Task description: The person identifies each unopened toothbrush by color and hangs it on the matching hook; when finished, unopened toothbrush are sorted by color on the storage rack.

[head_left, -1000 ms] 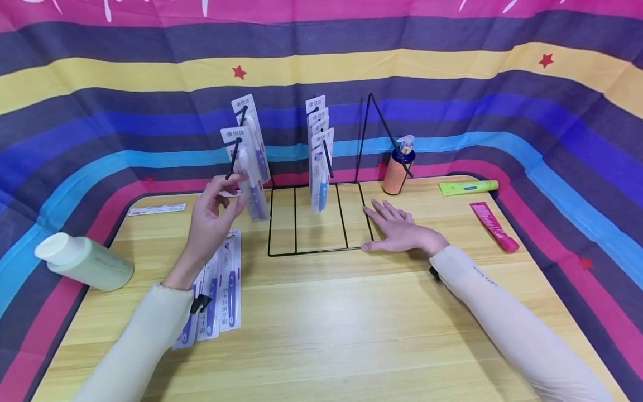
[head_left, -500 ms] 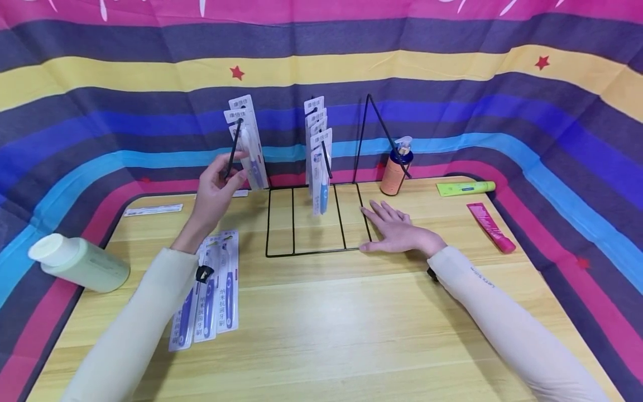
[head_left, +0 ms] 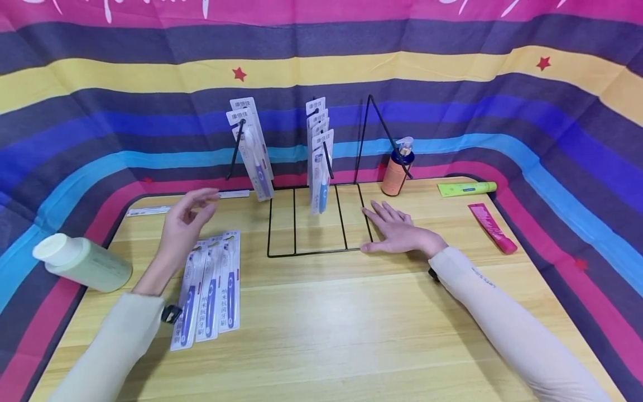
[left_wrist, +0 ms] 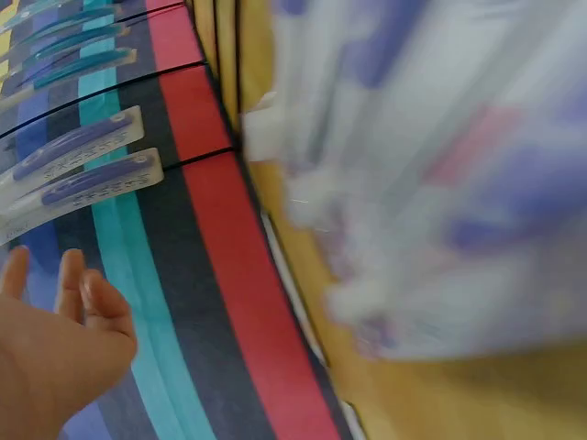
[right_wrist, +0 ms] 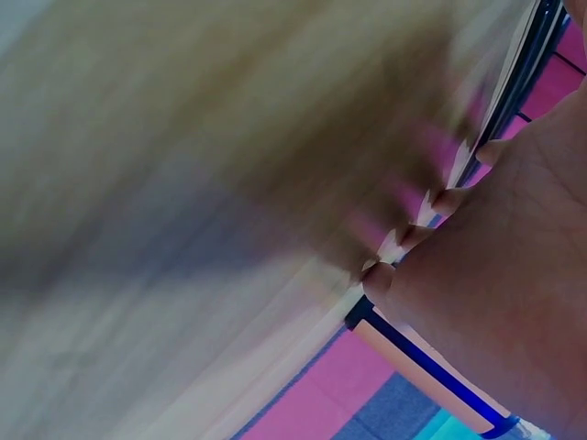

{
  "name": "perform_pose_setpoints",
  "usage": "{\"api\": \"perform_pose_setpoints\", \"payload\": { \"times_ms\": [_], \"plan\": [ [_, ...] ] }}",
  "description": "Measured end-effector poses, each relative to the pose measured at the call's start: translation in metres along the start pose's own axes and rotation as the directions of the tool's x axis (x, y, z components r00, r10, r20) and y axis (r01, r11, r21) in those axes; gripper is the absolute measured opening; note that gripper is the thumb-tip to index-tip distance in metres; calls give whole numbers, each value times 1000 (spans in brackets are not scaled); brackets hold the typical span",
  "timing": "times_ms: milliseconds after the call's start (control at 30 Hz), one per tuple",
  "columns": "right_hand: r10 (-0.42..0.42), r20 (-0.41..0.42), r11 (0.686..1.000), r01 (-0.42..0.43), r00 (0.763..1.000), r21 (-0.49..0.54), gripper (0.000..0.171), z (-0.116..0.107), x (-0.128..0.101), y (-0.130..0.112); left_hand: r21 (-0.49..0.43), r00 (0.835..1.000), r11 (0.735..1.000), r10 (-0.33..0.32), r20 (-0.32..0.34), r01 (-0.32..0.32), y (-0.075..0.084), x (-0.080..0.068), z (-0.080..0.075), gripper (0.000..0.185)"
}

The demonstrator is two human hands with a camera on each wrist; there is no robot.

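Observation:
A black wire rack (head_left: 306,252) stands at the back middle of the wooden table (head_left: 326,335). Carded toothbrush packs hang on its left hook (head_left: 253,151) and its middle hook (head_left: 318,162). My left hand (head_left: 188,215) hovers empty with relaxed fingers above three more toothbrush packs (head_left: 211,287) lying flat on the table. In the left wrist view the left hand (left_wrist: 55,353) shows loose fingers, with hanging packs (left_wrist: 78,170) beyond. My right hand (head_left: 397,229) lies flat on the table, fingers straight, touching the rack's right base wire. The right wrist view is blurred.
A pale green bottle (head_left: 82,262) lies on its side at the table's left edge. An orange pump bottle (head_left: 398,167) stands behind the rack. A yellow-green tube (head_left: 467,188) and a pink tube (head_left: 492,227) lie at the right. A flat white strip (head_left: 156,210) lies at the back left.
My left hand has let go of the pack on the left hook and dropped down and leftwards over the flat packs. The right hand has stayed put.

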State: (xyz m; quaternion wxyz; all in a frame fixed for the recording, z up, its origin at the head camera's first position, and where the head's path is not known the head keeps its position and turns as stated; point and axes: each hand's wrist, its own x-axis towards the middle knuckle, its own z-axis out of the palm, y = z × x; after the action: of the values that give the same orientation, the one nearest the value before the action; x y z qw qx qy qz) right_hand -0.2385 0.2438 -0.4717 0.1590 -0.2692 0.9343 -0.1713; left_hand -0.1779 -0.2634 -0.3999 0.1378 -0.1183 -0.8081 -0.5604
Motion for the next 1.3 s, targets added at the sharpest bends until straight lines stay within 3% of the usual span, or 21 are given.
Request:
{"api": "perform_pose_setpoints", "payload": {
  "times_ms": [133, 300, 367, 467, 600, 800, 900, 1167, 1300],
  "plan": [
    [9, 5, 1000, -9, 1000, -9, 117, 3, 1, 3, 81, 992, 991, -114, 50, 109, -7, -30, -17, 41],
    [3, 0, 1000, -3, 1000, -10, 117, 3, 1, 2, 176, 967, 959, -240, 88, 223, -15, -67, -32, 49],
    [5, -1, 1000, -5, 1000, -10, 117, 3, 0, 1, 206, 947, 937, -307, 96, 283, -17, -80, -36, 52],
    [6, 1, 1000, -6, 1000, 9, 117, 3, -1, 0, 243, 904, 892, -415, 103, 381, -20, -98, -41, 57],
    [14, 4, 1000, -14, 1000, 11, 118, 5, -1, 1, 300, 861, 841, -498, 105, 451, -20, -113, -43, 61],
    [20, 8, 1000, -20, 1000, -4, 117, 0, -3, -4, 387, 825, 788, -555, 108, 480, -16, -115, -41, 63],
    [15, 6, 1000, -15, 1000, 5, 114, -5, -6, -11, 387, 813, 776, -573, 103, 498, -16, -113, -41, 59],
    [-1, 3, 1000, 1, 1000, 16, 113, -8, -7, -15, 382, 802, 762, -592, 83, 523, -24, -105, -54, 54],
    [13, 23, 1000, -12, 1000, -13, 113, -10, -6, -17, 336, 819, 788, -569, 77, 516, -30, -96, -66, 45]
  ]
}}
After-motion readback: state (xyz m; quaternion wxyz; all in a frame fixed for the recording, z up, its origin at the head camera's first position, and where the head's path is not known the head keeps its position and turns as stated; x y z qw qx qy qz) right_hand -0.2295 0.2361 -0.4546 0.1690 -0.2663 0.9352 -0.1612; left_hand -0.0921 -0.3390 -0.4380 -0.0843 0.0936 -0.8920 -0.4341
